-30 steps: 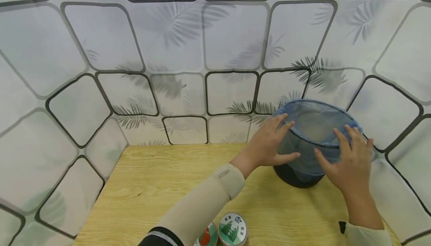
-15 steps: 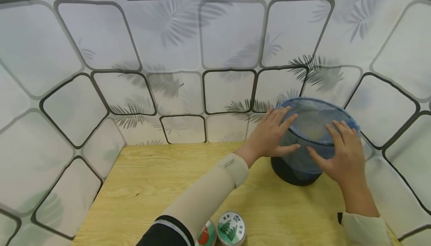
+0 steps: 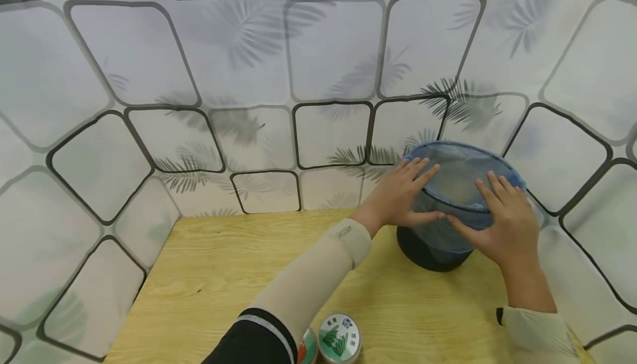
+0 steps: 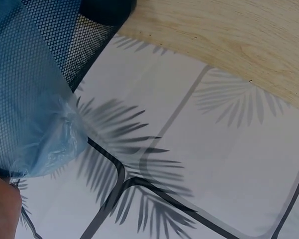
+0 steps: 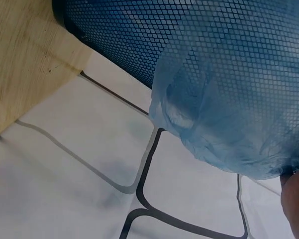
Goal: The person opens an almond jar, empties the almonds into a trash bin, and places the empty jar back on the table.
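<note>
A dark mesh wastebasket [image 3: 430, 253] stands at the right of the wooden table. A translucent blue plastic bag [image 3: 443, 234] lines it and is folded over its rim, hanging down outside. My left hand [image 3: 390, 198] rests on the left side of the rim with fingers extended. On the right side, my right hand [image 3: 512, 225] lies over the rim, fingers spread. Both thumbs point inward across the front, tips close together. Loose folds of the bag [image 4: 54, 134] hang outside the mesh in the left wrist view. The right wrist view shows the bag [image 5: 204, 124] draped likewise over the mesh [image 5: 119, 35].
Two round containers with printed lids stand at the table's front edge: one with a green plant picture [image 3: 340, 337], the other [image 3: 308, 347] partly behind my left sleeve. Patterned covering [image 3: 259, 131] rises behind the table [image 3: 239, 275] and along both sides.
My right hand has moved left and inward along the rim, and the thumbs have come closer together. The whole view has shifted slightly; the wastebasket stays on the table.
</note>
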{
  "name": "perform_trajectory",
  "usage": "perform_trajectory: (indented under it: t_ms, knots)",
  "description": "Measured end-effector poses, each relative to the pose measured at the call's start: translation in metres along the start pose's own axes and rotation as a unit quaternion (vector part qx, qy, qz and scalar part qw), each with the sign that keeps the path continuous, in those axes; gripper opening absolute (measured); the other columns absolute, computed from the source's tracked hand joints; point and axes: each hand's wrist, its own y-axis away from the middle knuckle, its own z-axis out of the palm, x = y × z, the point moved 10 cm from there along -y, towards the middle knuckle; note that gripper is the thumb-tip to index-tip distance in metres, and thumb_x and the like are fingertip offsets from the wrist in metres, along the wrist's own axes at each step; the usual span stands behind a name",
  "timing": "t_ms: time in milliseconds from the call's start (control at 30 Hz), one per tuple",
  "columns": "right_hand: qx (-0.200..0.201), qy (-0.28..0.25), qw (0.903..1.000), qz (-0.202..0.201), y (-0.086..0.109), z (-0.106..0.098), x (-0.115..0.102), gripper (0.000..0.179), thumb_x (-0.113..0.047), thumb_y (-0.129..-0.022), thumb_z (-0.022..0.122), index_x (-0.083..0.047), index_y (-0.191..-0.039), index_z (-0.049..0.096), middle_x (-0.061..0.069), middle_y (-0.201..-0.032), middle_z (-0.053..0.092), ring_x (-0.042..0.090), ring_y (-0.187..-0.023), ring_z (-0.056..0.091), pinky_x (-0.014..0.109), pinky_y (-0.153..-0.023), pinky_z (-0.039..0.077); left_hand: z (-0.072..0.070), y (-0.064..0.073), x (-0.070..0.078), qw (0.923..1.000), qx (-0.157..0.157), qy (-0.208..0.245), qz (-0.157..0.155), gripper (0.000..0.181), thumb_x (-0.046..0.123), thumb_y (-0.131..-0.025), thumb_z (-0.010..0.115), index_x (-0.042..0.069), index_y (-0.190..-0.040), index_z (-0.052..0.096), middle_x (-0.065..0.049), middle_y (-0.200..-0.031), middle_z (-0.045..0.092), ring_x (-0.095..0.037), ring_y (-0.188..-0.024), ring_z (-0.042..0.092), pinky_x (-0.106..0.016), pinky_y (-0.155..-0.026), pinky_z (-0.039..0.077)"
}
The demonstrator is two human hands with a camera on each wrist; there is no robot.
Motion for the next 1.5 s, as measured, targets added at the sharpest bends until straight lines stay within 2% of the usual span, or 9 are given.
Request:
perform_trajectory:
  t_ms: [167, 367, 533, 667, 867, 1167, 1333, 1500]
  knots:
    - [-0.014, 0.014, 0.9997, 0.011, 0.003, 0.002, 0.001, 0.114, -0.095, -0.084, 0.049, -0.002, -0.15, 0.06, 0.025, -0.153, 0.057, 0.054, -0.135, 0.057, 0.075, -0.108, 0.045, 0.008, -0.005, -0.002, 0.9998, -0.014, -0.011, 0.0, 0.105, 0.081, -0.094, 0.055, 0.014, -0.17, 0.028, -0.013, -0.169, 0.041, -0.029, -0.156, 0.042, -0.046, -0.135, 0.022]
    - [-0.004, 0.014, 0.9998, 0.014, 0.003, 0.001, 0.0, 0.112, -0.094, -0.083, 0.051, -0.005, -0.15, 0.061, 0.023, -0.153, 0.058, 0.053, -0.134, 0.059, 0.074, -0.106, 0.048, 0.014, -0.012, -0.002, 0.9989, -0.043, -0.009, 0.017, 0.087, 0.075, -0.1, 0.05, 0.017, -0.165, 0.042, -0.013, -0.177, 0.024, -0.03, -0.165, 0.022, -0.042, -0.136, 0.014]
    - [0.0, 0.013, 0.9999, 0.009, -0.001, -0.002, -0.003, 0.112, -0.094, -0.083, 0.051, -0.004, -0.149, 0.062, 0.022, -0.151, 0.059, 0.053, -0.131, 0.061, 0.074, -0.103, 0.049, 0.016, -0.016, -0.003, 0.997, -0.072, -0.005, 0.029, 0.086, 0.075, -0.101, 0.048, 0.022, -0.168, 0.036, -0.01, -0.178, 0.021, -0.031, -0.166, 0.018, -0.045, -0.136, 0.017]
    - [-0.003, 0.008, 0.9999, 0.008, -0.003, 0.0, -0.004, 0.111, -0.094, -0.084, 0.051, -0.004, -0.148, 0.062, 0.022, -0.151, 0.059, 0.053, -0.133, 0.06, 0.074, -0.104, 0.048, 0.018, -0.015, -0.005, 0.9963, -0.083, -0.012, 0.015, 0.088, 0.077, -0.102, 0.044, 0.026, -0.171, 0.026, -0.006, -0.178, 0.021, -0.028, -0.166, 0.018, -0.046, -0.135, 0.021]
    - [-0.002, -0.004, 0.9999, 0.014, 0.003, 0.0, -0.002, 0.112, -0.094, -0.084, 0.052, -0.001, -0.145, 0.065, 0.023, -0.151, 0.059, 0.055, -0.133, 0.059, 0.075, -0.104, 0.048, 0.016, -0.009, 0.001, 0.9983, -0.057, 0.013, 0.005, 0.087, 0.073, -0.101, 0.05, 0.023, -0.17, 0.03, -0.004, -0.175, 0.03, -0.027, -0.166, 0.021, -0.048, -0.133, 0.026]
    - [-0.012, -0.019, 0.9996, 0.018, 0.004, 0.002, -0.002, 0.109, -0.092, -0.085, 0.053, -0.004, -0.148, 0.062, 0.023, -0.152, 0.059, 0.055, -0.136, 0.057, 0.076, -0.107, 0.045, 0.015, -0.005, 0.002, 0.9995, -0.028, 0.015, -0.004, 0.089, 0.073, -0.101, 0.051, 0.021, -0.17, 0.028, -0.008, -0.175, 0.03, -0.029, -0.165, 0.023, -0.049, -0.133, 0.027]
    - [-0.017, -0.029, 0.9994, 0.011, 0.003, 0.002, -0.003, 0.108, -0.092, -0.085, 0.054, -0.001, -0.143, 0.066, 0.027, -0.147, 0.061, 0.057, -0.136, 0.055, 0.077, -0.11, 0.042, 0.014, 0.0, 0.004, 1.0, -0.001, 0.006, -0.006, 0.089, 0.073, -0.101, 0.052, 0.024, -0.171, 0.027, -0.008, -0.176, 0.027, -0.028, -0.163, 0.029, -0.049, -0.132, 0.03]
    - [-0.022, -0.03, 0.9993, 0.008, 0.001, 0.003, -0.003, 0.109, -0.092, -0.085, 0.054, -0.002, -0.144, 0.066, 0.027, -0.148, 0.061, 0.057, -0.137, 0.054, 0.075, -0.112, 0.041, 0.009, 0.002, 0.006, 0.9994, 0.034, 0.003, -0.004, 0.09, 0.071, -0.099, 0.058, 0.024, -0.17, 0.028, -0.008, -0.175, 0.031, -0.028, -0.161, 0.034, -0.046, -0.131, 0.031]
